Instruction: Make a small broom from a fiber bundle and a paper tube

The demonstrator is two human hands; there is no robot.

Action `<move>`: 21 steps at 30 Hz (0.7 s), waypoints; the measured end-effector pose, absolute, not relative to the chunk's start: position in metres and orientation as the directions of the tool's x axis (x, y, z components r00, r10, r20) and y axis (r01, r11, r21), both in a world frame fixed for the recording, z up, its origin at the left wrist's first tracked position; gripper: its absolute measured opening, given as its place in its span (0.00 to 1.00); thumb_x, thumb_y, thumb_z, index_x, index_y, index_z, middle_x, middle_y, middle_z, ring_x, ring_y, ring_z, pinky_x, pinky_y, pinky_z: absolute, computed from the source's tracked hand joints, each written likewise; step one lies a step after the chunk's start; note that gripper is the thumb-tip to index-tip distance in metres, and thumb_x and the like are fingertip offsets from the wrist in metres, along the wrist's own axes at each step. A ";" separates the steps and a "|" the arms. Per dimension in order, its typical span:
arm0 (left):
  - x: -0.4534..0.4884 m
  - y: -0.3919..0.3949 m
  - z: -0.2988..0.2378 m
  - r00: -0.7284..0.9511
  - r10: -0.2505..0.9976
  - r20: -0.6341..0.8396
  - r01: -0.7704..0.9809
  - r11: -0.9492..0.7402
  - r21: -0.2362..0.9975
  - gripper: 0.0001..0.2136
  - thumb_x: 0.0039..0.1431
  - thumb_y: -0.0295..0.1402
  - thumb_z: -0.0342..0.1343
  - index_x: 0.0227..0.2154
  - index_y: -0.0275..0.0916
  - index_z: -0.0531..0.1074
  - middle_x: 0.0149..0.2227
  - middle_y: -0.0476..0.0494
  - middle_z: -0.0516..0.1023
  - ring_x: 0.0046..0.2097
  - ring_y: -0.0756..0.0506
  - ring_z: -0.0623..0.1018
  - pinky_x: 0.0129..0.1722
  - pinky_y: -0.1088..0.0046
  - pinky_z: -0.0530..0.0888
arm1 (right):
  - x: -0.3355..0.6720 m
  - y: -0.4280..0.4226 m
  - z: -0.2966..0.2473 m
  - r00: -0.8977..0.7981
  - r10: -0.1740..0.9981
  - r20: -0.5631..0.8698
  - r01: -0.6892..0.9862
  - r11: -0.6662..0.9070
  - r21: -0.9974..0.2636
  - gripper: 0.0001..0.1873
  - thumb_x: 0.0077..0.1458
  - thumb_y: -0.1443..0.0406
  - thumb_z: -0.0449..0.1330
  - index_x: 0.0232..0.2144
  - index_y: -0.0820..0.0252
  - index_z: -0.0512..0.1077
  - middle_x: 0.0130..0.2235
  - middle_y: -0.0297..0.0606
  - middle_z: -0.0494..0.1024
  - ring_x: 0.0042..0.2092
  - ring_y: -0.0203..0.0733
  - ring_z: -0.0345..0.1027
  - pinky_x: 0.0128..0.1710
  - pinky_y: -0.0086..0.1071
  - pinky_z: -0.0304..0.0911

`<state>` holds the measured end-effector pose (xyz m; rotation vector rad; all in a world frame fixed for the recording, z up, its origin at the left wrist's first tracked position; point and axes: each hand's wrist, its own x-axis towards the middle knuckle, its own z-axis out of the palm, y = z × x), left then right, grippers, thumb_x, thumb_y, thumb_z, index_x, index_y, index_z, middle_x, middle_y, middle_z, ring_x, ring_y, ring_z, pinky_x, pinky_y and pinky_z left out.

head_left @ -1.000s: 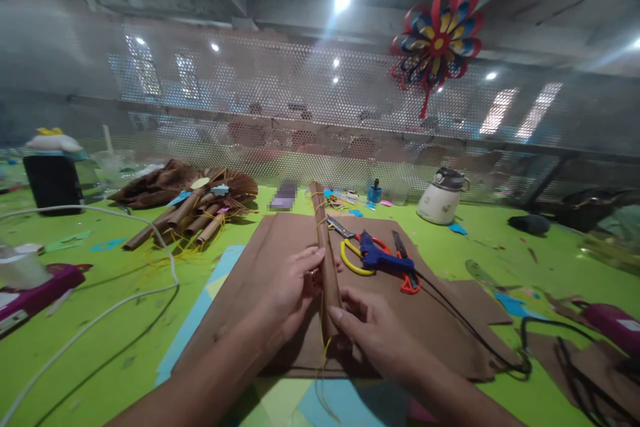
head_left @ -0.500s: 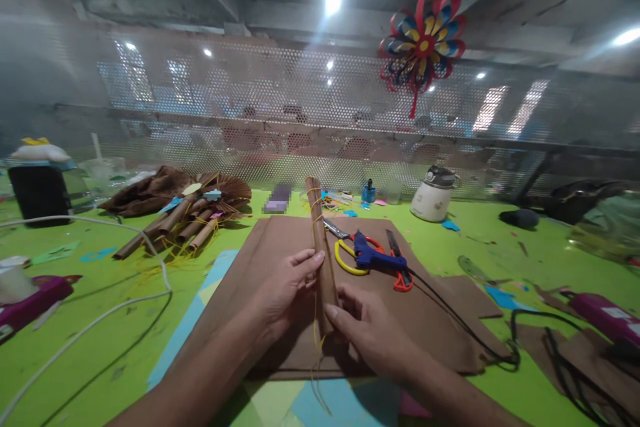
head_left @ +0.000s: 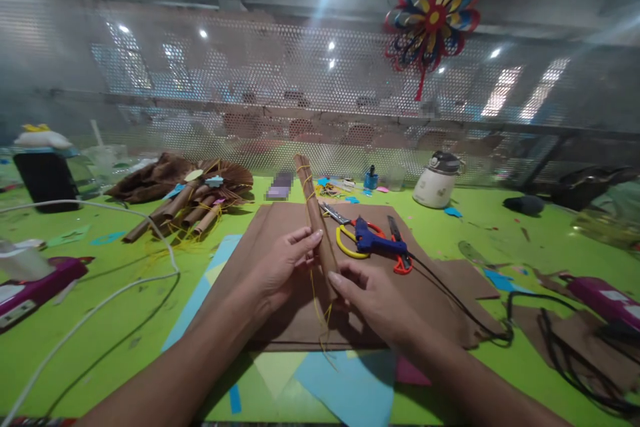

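A rolled brown paper tube [head_left: 320, 233], wound with thin yellow string, stands tilted between my two hands, its top leaning left. My left hand [head_left: 293, 260] pinches it at the middle between thumb and fingers. Lower down, my right hand [head_left: 357, 283] grips the tube near its bottom end. Loose yellow string [head_left: 327, 340] dangles below it. Underneath lies a stack of brown paper sheets [head_left: 280, 227]. On the sheets, right of the tube, rest a blue glue gun [head_left: 377, 240], scissors with yellow and red handles [head_left: 350, 247] and a dark-bladed tool with an orange-red handle [head_left: 400, 247].
Several finished-looking brown rolls with pleated fans [head_left: 200, 203] lie at the back left. A white cable [head_left: 173, 260] curves across the left. A white bottle [head_left: 436, 183] stands at the back, and purple power strips [head_left: 45, 290] lie at both sides. A colourful paper flower [head_left: 434, 17] hangs above.
The tube leans further left at its top, and its lower end has shifted slightly right with my right hand. Both hands keep their hold. The camera view has tilted downward.
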<state>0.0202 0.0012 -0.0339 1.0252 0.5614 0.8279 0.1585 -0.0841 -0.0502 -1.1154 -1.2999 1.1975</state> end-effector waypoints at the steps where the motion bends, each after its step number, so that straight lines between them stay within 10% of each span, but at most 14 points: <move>1: 0.020 0.001 -0.033 0.572 0.820 -0.026 -0.333 0.261 0.906 0.07 0.54 0.33 0.60 0.34 0.36 0.73 0.31 0.48 0.74 0.32 0.53 0.73 0.32 0.80 0.69 | 0.159 -0.084 -0.050 -0.064 0.995 0.081 0.007 0.082 -0.997 0.15 0.53 0.55 0.58 0.32 0.64 0.69 0.26 0.32 0.68 0.26 0.32 0.59 0.26 0.27 0.56; 21: 0.019 -0.006 -0.023 0.565 0.824 -0.025 -0.336 0.258 0.906 0.07 0.53 0.32 0.61 0.34 0.37 0.72 0.31 0.44 0.78 0.36 0.46 0.79 0.35 0.74 0.73 | 0.160 -0.082 -0.052 0.067 0.996 0.061 0.124 0.052 -0.991 0.13 0.52 0.58 0.56 0.23 0.61 0.66 0.19 0.30 0.68 0.22 0.33 0.61 0.23 0.26 0.55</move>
